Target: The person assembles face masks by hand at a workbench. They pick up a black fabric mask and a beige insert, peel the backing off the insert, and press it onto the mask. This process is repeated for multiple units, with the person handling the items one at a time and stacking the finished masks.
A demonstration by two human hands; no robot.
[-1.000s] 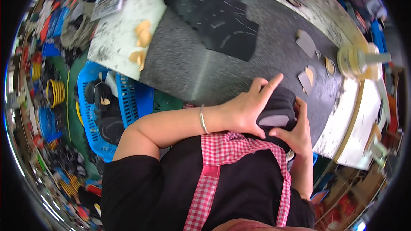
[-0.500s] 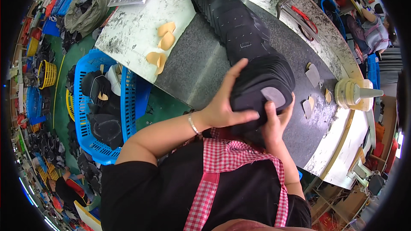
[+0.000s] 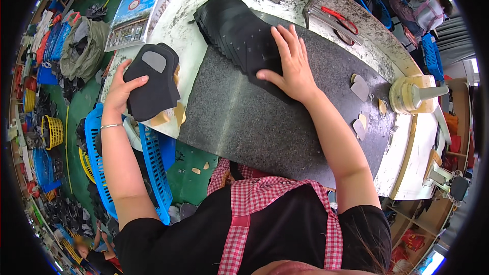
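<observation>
My left hand [image 3: 122, 87] grips a small bundle of black insoles [image 3: 153, 89] at the table's left edge; the top one carries a grey oval patch. The thumb lies on top, and the fingers underneath are mostly hidden. Tan pieces [image 3: 175, 115] show partly from under the bundle. A longer fanned row of black insoles [image 3: 239, 35] lies across the dark grey work mat [image 3: 254, 122]. My right hand [image 3: 294, 66] rests on the near right end of that row, its fingers stretched and thumb apart.
A blue basket [image 3: 162, 173] stands below the table's left edge. At the back left lies a booklet [image 3: 135, 18]. Red-handled scissors [image 3: 342, 19] sit at the back, and a pale glue pot [image 3: 407, 94] at the right. Grey and tan scraps [image 3: 359, 89] lie on the mat.
Both hands were together on the row's near end. My left hand has since moved left with a bundle of insoles, and my right hand has shifted up onto the remaining row.
</observation>
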